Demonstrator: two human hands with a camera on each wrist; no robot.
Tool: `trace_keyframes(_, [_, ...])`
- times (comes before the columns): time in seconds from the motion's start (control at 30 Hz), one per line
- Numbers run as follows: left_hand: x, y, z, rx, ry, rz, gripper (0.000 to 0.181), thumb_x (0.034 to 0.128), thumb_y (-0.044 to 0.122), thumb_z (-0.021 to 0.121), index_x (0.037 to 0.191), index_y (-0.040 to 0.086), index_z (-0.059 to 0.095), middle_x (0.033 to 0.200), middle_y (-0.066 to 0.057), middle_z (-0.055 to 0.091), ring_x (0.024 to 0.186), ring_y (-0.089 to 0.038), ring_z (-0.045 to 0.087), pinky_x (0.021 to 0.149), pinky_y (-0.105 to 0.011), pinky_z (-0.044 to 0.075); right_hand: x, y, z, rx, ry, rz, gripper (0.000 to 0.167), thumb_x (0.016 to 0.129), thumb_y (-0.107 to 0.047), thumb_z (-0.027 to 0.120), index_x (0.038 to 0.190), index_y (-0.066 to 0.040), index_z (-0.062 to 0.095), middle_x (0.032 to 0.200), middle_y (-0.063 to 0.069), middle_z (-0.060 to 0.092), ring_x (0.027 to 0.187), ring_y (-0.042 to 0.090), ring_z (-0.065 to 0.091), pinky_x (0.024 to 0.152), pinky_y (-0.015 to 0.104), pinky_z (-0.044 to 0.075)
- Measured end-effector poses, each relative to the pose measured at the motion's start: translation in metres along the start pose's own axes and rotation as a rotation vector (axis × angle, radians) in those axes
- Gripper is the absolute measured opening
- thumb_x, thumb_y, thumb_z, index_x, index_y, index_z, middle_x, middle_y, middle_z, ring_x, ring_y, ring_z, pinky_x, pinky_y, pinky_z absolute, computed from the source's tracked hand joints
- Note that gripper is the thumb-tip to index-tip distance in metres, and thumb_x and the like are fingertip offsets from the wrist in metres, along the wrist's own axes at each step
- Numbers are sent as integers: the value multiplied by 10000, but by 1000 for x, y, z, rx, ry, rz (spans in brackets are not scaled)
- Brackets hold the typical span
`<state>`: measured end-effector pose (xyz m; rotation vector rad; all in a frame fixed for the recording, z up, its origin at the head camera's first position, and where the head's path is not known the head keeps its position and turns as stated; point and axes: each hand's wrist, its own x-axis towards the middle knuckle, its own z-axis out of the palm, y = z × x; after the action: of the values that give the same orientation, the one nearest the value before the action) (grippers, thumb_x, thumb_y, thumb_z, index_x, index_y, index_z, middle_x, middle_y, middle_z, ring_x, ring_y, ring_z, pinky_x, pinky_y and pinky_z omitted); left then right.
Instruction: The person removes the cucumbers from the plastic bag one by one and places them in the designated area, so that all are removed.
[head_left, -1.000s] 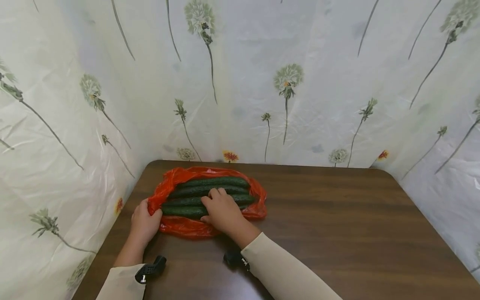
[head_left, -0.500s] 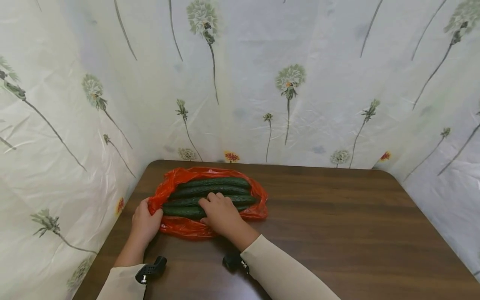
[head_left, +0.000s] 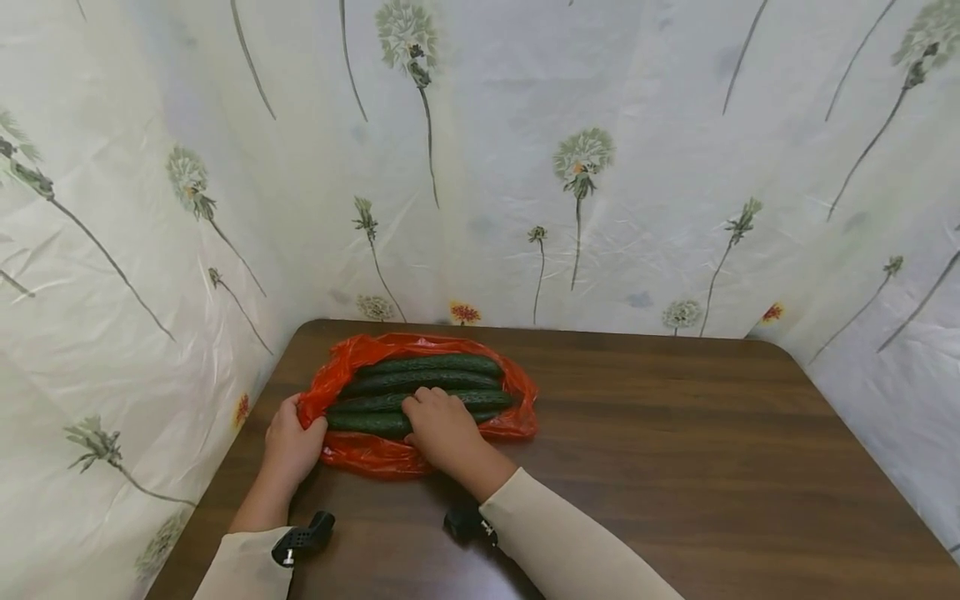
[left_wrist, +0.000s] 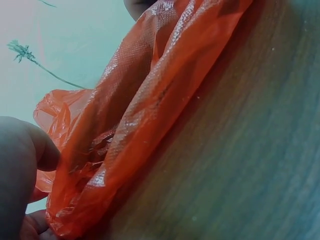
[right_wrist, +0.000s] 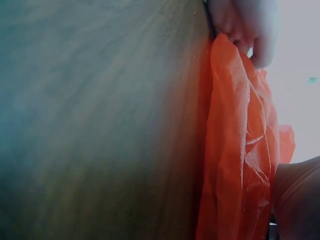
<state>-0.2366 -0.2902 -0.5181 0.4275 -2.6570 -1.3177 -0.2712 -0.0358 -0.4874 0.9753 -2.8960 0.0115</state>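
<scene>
Visibly four cucumbers (head_left: 405,382), one red bag (head_left: 371,457), two hands (head_left: 294,443) (head_left: 444,429)

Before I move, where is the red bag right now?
In the head view, the red bag lies on the left part of the table, open around the cucumbers, its left end in the left hand's grip.
</scene>
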Motion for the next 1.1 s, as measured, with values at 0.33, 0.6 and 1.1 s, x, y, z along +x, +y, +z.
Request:
trace_keyframes(0.33, [-1,-1,1,-15,-1,4,637,989,215,543,1536,-56,362,1477,-309,483,1327,-498,440,1132,-634,308,1,4,4,-48,0,-35,381,941,-477,740,1240,-248,683,1097,-31,631,906,168,539,727,330,472])
trace_keyframes(0.6, [2,-3,-1,-12,2,10,642,983,225,547,1530,-60,368,1465,-310,495,1321,-496,457,1126,-641,323,3,9,-3,-90,72,-71,381,922,-494,756,1226,-274,693,1097,-41,603,934,171,526,724,332,419])
trace_keyframes(1.1, [0,0,-4,-1,-40,-26,675,990,236,530,1558,-63,318,1499,-322,445,1348,-507,408,1142,-637,305,-15,26,-21,-5,96,-54,395,943,-447,750,1288,-269,685,1145,-45,605,976,166,531,775,332,444])
